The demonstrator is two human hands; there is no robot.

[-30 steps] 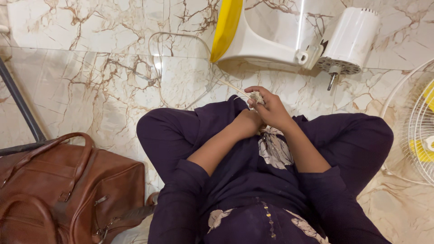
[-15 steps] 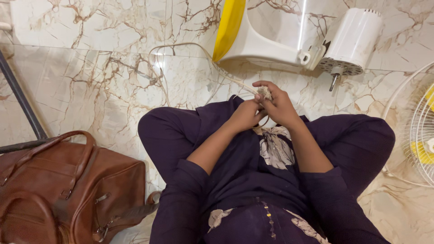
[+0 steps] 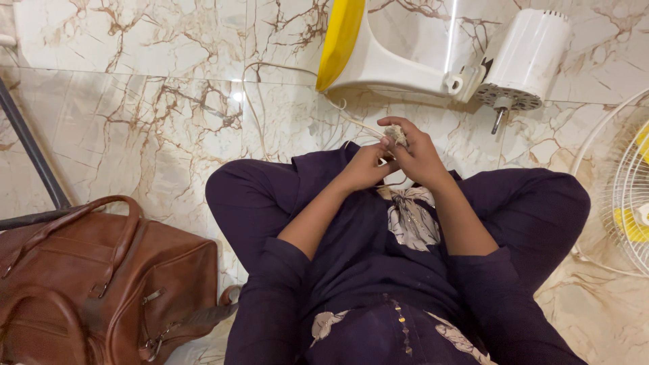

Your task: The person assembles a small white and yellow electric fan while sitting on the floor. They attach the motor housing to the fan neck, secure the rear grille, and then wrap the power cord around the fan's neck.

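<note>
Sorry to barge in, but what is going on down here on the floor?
A person in dark purple clothes sits cross-legged on the marble floor. Both hands meet over the lap: the right hand holds a small pale object at its fingertips, and the left hand works at it too. A thin white cord runs across the floor towards the hands. A dismantled fan lies ahead: its white and yellow base, the motor and a wire grille at the right. A brown leather bag sits at the left.

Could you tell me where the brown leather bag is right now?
The brown leather bag sits on the marble floor at the lower left of the head view, beside the person's left knee.
</note>
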